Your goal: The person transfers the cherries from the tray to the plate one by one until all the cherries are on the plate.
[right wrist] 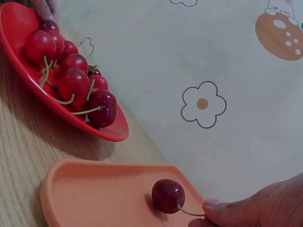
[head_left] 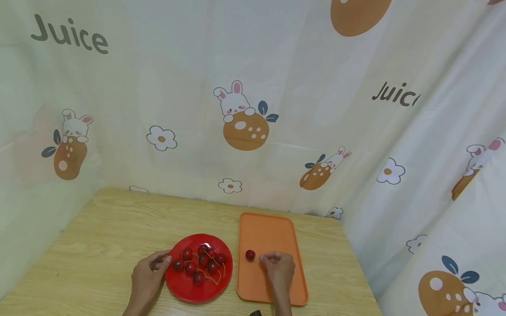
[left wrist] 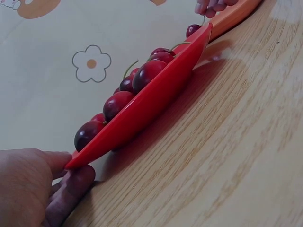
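Note:
A red plate (head_left: 186, 295) full of dark red cherries (head_left: 203, 260) lies on the table. My left hand (head_left: 148, 276) grips its left rim, thumb on top and fingers underneath, as the left wrist view shows. Right of the plate lies an orange tray (head_left: 265, 228). My right hand (head_left: 280, 267) is over the tray and pinches the green stem of a single cherry (right wrist: 168, 196) between thumb and fingertip. That cherry is at the tray's left side, touching its surface or just above it; I cannot tell which.
The wooden table (head_left: 130, 219) has a light grain. Behind it and to the right hangs a pale curtain (head_left: 189, 87) printed with rabbits, oranges and flowers. A small dark object (head_left: 256, 313) shows at the bottom edge of the head view.

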`<state>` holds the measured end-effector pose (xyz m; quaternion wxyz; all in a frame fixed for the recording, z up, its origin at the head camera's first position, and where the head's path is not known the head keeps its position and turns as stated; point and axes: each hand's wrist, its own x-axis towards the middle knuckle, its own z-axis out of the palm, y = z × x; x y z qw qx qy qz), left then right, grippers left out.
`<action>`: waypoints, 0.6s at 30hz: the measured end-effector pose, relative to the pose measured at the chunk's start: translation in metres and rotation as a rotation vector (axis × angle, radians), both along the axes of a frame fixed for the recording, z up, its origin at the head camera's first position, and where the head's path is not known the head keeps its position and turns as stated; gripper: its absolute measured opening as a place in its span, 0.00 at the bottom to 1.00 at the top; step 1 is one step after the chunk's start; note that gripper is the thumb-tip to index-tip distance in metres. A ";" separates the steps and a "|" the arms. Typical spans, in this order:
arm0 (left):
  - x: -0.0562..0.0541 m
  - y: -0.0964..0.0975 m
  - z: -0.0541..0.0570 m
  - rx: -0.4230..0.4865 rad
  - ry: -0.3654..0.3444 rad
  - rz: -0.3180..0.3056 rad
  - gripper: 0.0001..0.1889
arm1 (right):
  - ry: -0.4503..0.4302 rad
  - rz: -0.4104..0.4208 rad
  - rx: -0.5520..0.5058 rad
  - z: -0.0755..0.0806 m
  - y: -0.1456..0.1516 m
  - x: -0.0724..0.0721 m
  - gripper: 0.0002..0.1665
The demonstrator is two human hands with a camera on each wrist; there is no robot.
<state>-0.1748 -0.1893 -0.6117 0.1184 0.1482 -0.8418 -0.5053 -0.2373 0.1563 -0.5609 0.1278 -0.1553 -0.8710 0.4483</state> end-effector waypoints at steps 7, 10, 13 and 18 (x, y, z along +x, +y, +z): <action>-0.001 0.000 -0.001 -0.010 0.009 0.002 0.15 | -0.007 0.039 -0.098 0.001 0.001 -0.002 0.06; -0.002 0.000 -0.002 -0.002 0.006 -0.003 0.15 | 0.003 0.076 -0.221 0.000 0.002 -0.003 0.05; -0.002 0.000 -0.002 0.004 0.009 -0.002 0.15 | 0.008 0.122 -0.362 0.000 0.003 -0.002 0.05; -0.002 0.000 -0.003 0.002 0.024 0.008 0.14 | 0.009 0.198 -0.520 0.003 0.004 -0.001 0.09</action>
